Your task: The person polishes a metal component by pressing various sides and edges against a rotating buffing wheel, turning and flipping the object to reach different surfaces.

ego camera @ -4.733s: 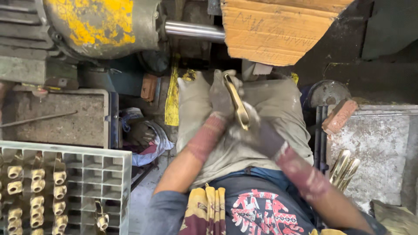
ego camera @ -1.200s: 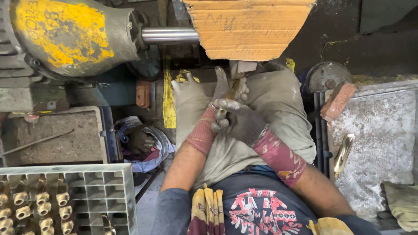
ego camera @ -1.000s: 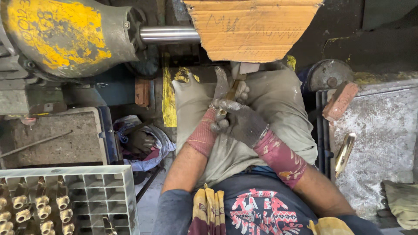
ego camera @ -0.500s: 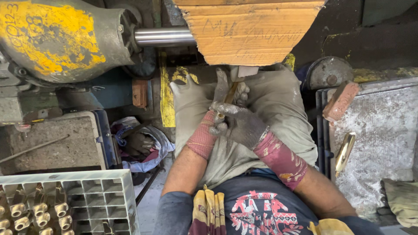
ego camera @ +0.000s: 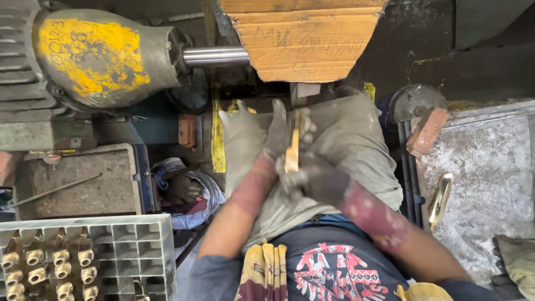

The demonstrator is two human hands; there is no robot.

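Brass piece (ego camera: pixel 292 149) sits upright between both gloved hands over the lap cloth (ego camera: pixel 356 139); left hand (ego camera: pixel 277 132) clasps its upper part, right hand (ego camera: pixel 312 178) grips its lower end. Compared with seconds earlier it has turned edge-on, nearer the cardboard (ego camera: pixel 304 39). Tray of brass fittings (ego camera: pixel 67 262) lies left-below the hands.

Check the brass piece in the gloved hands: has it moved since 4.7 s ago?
Yes. The brass piece was held tilted, high over the grey cloth; now it stands nearly upright, lower, between left hand and right hand.
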